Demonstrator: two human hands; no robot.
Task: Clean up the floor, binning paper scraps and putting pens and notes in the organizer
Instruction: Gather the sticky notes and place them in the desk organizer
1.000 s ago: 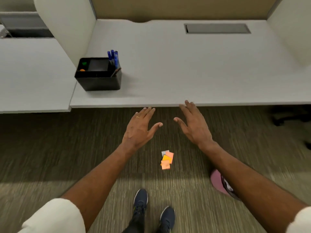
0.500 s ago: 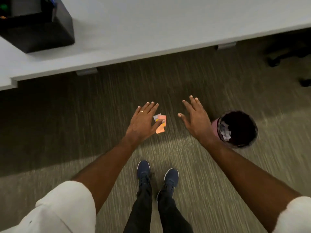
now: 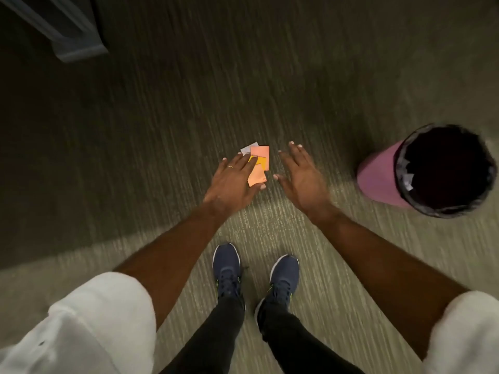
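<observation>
A small heap of sticky notes (image 3: 259, 163), pink, orange, yellow and one pale grey, lies on the carpet ahead of my feet. My left hand (image 3: 234, 182) reaches over the heap's left side with straight fingers that overlap the notes; whether they touch is unclear. Just right of the heap my right hand (image 3: 302, 176) is spread open and holds nothing. The pink bin (image 3: 378, 179) with a black liner stands on the floor to the right and has white paper scraps inside.
A grey desk leg and foot (image 3: 73, 47) stand at the top left. My two dark blue shoes (image 3: 256, 273) are planted below the notes. Greenish carpet (image 3: 162, 130) stretches all around.
The view has tipped down from the desk to the floor, so the desk and black organizer are out of sight. Both hands have dropped toward the notes, the left one now over them.
</observation>
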